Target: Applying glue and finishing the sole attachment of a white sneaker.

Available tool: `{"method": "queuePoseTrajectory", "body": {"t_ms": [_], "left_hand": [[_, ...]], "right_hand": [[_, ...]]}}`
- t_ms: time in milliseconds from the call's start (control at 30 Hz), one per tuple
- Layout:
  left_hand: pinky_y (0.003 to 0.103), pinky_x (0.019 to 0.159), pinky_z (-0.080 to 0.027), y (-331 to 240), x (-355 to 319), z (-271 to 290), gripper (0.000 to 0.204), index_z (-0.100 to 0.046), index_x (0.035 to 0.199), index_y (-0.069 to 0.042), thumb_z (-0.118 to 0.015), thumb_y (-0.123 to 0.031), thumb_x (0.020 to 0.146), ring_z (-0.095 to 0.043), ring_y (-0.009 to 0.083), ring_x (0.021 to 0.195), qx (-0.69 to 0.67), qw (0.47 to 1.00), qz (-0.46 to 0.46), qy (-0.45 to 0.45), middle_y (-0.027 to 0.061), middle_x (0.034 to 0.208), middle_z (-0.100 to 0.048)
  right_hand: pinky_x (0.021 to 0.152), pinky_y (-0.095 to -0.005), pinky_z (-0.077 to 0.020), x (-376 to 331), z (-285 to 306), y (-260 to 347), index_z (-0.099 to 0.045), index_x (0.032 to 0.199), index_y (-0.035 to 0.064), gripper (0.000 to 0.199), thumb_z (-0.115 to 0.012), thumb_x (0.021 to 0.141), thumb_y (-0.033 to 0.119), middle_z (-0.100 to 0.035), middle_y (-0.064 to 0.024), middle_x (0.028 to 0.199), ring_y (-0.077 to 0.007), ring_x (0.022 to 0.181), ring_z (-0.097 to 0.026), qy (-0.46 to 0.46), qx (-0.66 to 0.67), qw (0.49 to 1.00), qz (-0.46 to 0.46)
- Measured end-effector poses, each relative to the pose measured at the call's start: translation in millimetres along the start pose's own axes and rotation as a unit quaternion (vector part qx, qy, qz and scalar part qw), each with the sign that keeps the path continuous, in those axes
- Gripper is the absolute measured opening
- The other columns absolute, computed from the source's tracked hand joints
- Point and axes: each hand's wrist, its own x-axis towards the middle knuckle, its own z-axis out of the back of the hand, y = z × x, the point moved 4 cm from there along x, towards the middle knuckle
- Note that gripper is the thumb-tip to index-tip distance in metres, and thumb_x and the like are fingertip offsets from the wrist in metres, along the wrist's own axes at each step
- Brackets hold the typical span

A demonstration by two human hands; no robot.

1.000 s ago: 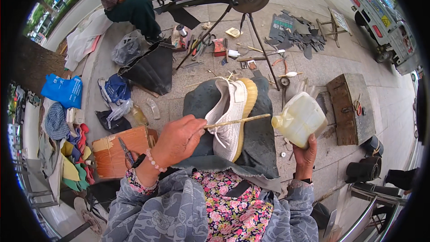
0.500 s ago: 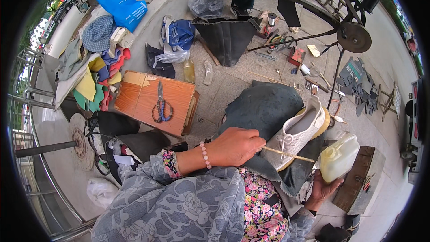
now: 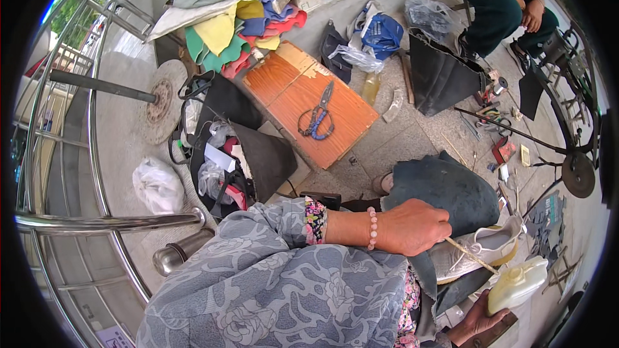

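Note:
My left hand [image 3: 412,227], wearing a pink bead bracelet, is closed around one end of a thin wooden stick [image 3: 469,254]. The stick's far end meets the mouth of a translucent, yellowish plastic jug [image 3: 519,287]; whether it goes inside cannot be told. From below, my right hand [image 3: 483,319] grips the jug, which is tilted with its mouth toward the stick. A pale lace-up shoe [image 3: 474,250] lies on its side between my hands, on a dark leather-like sheet [image 3: 445,187] draped over my lap. The stick passes in front of the shoe.
Scissors [image 3: 316,119] lie on a wooden box [image 3: 277,84] ahead. Colored cloth scraps [image 3: 222,32] lie on a ledge beyond. An open black bag [image 3: 258,154] stands at left near metal railings [image 3: 122,222]. Another person [image 3: 503,0] sits at far right, near tools and an iron-wheeled machine [image 3: 577,174].
My view has turned left, so the scene sits farther right. The stick's tip, earlier short of the jug, now meets its mouth. The jug leans over more.

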Motion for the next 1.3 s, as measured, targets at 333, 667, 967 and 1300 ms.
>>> {"method": "queuePoseTrajectory", "body": {"t_ms": [333, 667, 967, 1300], "left_hand": [[0.042, 0.057, -0.045, 7, -13, 28, 0.013, -0.055, 0.087, -0.004, -0.060, -0.013, 0.079, -0.057, 0.0315, 0.067, 0.052, 0.993, 0.034, -0.101, 0.0107, 0.079, -0.051], [0.041, 0.058, -0.047, 0, -16, 54, 0.013, -0.052, 0.081, -0.002, -0.060, -0.012, 0.081, -0.057, 0.0300, 0.069, 0.079, 0.984, 0.033, -0.158, 0.0105, 0.076, -0.050], [0.041, 0.057, -0.045, -14, 4, 82, 0.007, -0.056, 0.087, -0.008, -0.058, -0.011, 0.081, -0.057, 0.0310, 0.068, 0.102, 0.983, -0.016, -0.153, 0.0101, 0.077, -0.050], [0.035, 0.058, -0.045, -13, 51, 84, 0.018, -0.064, 0.097, 0.003, -0.061, 0.002, 0.079, -0.059, 0.0314, 0.067, 0.092, 0.990, -0.079, -0.070, 0.0152, 0.078, -0.057]], "right_hand": [[0.093, -0.0533, -0.0440, 24, -62, -4, -0.044, 0.134, 0.0055, 0.073, -0.075, 0.075, 0.037, -0.049, -0.0198, 0.131, -0.0381, 0.119, -0.047, 0.019, -0.032, 0.999, -0.034], [0.101, -0.0604, -0.0375, 37, -102, -6, -0.047, 0.131, -0.0029, 0.073, -0.071, 0.072, 0.033, -0.047, -0.0240, 0.135, -0.0442, 0.126, -0.041, 0.104, -0.047, 0.992, -0.051], [0.096, -0.0504, -0.0442, 61, -65, 19, -0.044, 0.135, 0.0053, 0.058, -0.063, 0.087, 0.031, -0.051, -0.0146, 0.133, -0.0331, 0.121, -0.049, 0.027, -0.033, 0.998, -0.045], [0.071, -0.0433, -0.0581, 41, -97, 14, -0.045, 0.129, 0.0000, 0.053, -0.061, 0.090, 0.032, -0.060, -0.0165, 0.118, -0.0309, 0.099, -0.065, 0.079, -0.146, 0.986, 0.020]]}}
